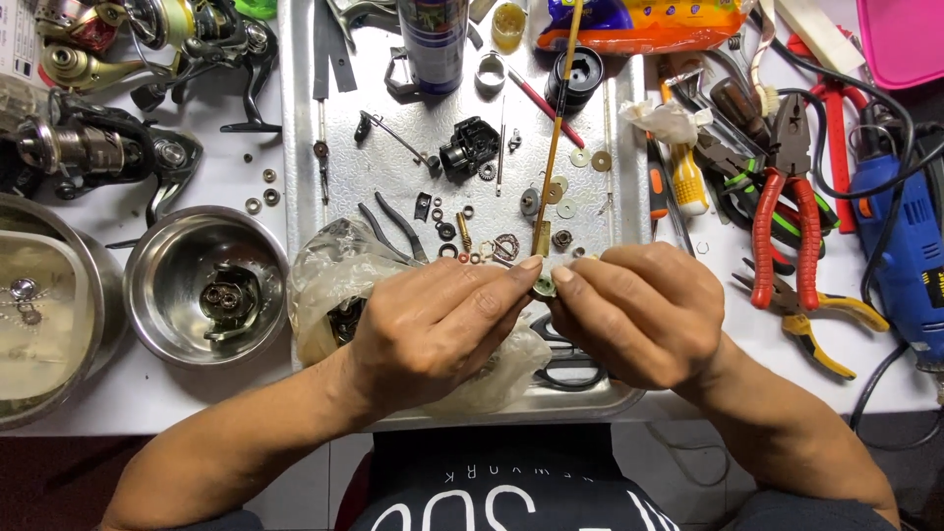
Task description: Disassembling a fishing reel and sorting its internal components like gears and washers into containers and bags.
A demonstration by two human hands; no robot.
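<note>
Head view, near to far from the metal tray [305,147]. Over the tray's near edge, the left hand [433,329] and right hand [634,315] meet, fingertips pinched together on a small round part [544,285]; each hand is equally close to it. A thin brush [557,128] rises from the part, its long axis running away from the person across the tray. Behind the hands lie scattered washers [575,157]. Left of the tray sits a steel bowl [157,295]; right of it, red-handled pliers [787,216].
</note>
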